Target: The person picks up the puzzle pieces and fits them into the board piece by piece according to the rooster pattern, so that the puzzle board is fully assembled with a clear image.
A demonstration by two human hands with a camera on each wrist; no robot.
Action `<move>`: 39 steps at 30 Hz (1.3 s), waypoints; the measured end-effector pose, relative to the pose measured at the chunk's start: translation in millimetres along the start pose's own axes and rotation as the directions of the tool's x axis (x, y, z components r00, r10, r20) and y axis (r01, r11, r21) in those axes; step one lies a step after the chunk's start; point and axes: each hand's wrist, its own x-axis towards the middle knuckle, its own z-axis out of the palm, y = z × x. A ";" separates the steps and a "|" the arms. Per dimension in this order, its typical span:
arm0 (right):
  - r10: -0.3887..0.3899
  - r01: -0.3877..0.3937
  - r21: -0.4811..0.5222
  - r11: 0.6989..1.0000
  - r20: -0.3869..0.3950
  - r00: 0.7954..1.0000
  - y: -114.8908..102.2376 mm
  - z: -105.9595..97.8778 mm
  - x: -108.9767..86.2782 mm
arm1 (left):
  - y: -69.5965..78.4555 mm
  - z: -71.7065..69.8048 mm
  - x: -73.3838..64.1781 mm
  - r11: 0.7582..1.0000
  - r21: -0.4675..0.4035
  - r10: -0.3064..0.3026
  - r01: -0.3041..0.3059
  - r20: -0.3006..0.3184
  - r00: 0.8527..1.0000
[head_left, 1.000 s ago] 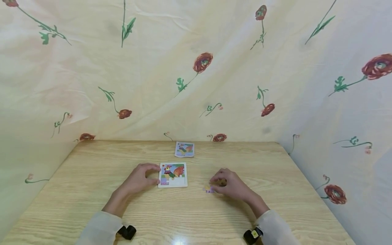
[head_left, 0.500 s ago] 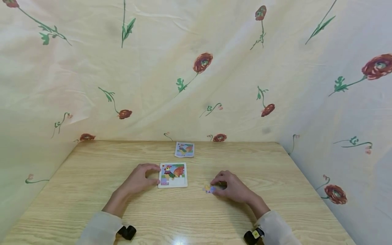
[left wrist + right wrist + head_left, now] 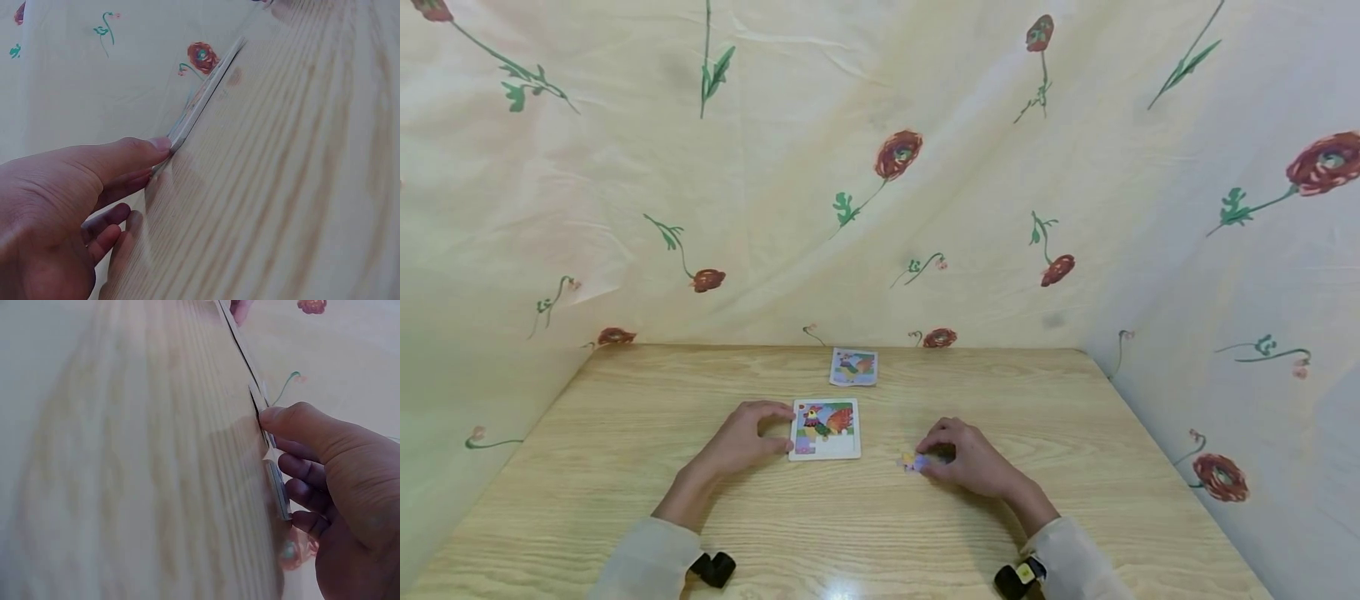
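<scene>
A square rooster jigsaw puzzle in a white tray lies on the table, its lower right part showing bare white. My left hand holds the tray's left edge between thumb and fingers. In the left wrist view the thumb lies at the corner of the thin tray. To the right, my right hand pinches a puzzle piece low over the wood, among small yellow and violet pieces. The right wrist view shows the thumb on a flat piece, with stacked pieces beside the curled fingers.
A small reference card with the same rooster picture lies behind the tray, near the table's back edge. The light wooden table meets a flowered cloth at the back and sides.
My right hand has shifted slightly right and toward me, and a blue-violet piece now shows at its fingertips. The left hand and tray have stayed in place.
</scene>
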 end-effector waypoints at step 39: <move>-0.010 0.009 0.097 0.995 0.016 1.000 -57.5 54.4 82.1 | -0.6 0.3 1.6 1.000 0.010 -0.017 0.017 -0.003 1.000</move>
